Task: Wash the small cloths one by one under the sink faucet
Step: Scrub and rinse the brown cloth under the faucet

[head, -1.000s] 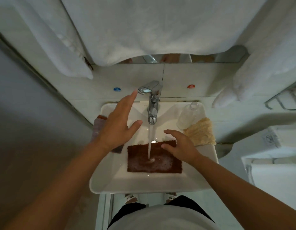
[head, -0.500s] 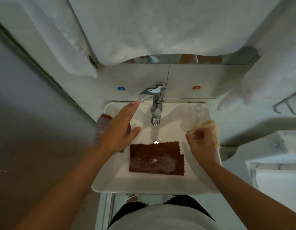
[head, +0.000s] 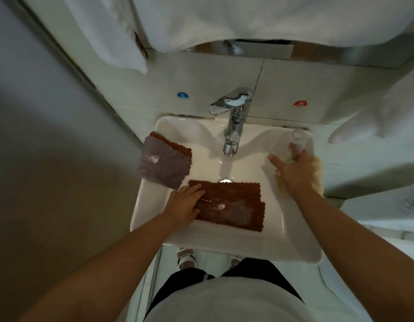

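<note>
Blue sticker [head: 183, 95] and red sticker [head: 300, 103] on the wall: print unreadable.

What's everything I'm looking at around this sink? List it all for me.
brown cloth: one, wet and soapy, flat in the basin
grey cloth: one, draped on the sink's left rim over another brown cloth
cream cloth: one, right rim, under the right hand
bottle: one, clear, back right corner
faucet: one, chrome, no water running
sink: one, white
towels: white, hanging above
left hand: on the brown cloth's left edge
right hand: at the bottle
</note>
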Tool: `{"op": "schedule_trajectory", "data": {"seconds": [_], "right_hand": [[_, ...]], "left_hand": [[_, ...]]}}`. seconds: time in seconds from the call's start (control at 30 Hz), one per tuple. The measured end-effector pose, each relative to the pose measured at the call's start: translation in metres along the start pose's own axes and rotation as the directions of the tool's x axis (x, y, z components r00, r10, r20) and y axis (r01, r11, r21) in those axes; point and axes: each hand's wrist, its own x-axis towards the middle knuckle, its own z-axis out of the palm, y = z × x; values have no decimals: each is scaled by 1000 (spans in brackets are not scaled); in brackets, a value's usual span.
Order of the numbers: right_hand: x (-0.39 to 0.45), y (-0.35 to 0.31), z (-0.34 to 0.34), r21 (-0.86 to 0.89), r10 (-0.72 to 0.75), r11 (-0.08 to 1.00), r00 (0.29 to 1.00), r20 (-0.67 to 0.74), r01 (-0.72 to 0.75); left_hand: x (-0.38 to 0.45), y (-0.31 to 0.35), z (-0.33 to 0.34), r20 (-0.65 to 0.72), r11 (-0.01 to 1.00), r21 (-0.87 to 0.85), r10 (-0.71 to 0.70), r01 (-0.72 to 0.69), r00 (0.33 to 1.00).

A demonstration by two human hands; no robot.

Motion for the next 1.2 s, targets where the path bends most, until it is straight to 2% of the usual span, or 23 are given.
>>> {"op": "schedule_trajectory", "data": {"seconds": [0.07,0.2,0.27,0.37,0.5,0.63,0.73,0.83,0.97,1.1,1.2], "right_hand": [[-5,-3,1,60,-13,998,1000,-1,13],[-26,-8,-2,28,-74,997,997,10,73],[-31,-5,1,101,-53,994,997,57,47],[-35,4,2,230,31,970,979,200,-78],[-45,4,-5,456,-27,872,911,412,-180],[-56,6,1,454,-103,870,828,551,-193],[-58,16,8,547,-136,788,786,603,-283],[-61,19,12,606,-188,747,787,587,-274],[-61,15,14,539,-190,830,835,516,-144],[-53,12,15,631,-110,720,850,515,-289],[-50,16,24,605,-115,772,892,437,-197]], "left_hand": [[-1,0,2,0,999,-35,-14,14,1000],[-2,0,3,-2,998,-59,-24,24,1000],[0,1,2,29,997,-66,-40,41,999],[4,0,-4,112,992,-103,-62,74,992],[4,3,-12,174,988,-129,-66,90,983],[-2,7,-10,193,990,-106,-69,91,979],[-3,7,-10,199,990,-109,-72,95,977],[-3,9,-13,208,990,-106,-68,92,976],[-3,9,-16,225,988,-122,-62,91,972],[-2,8,-16,220,988,-124,-65,94,973],[-1,9,-14,205,987,-130,-67,95,977]]}}
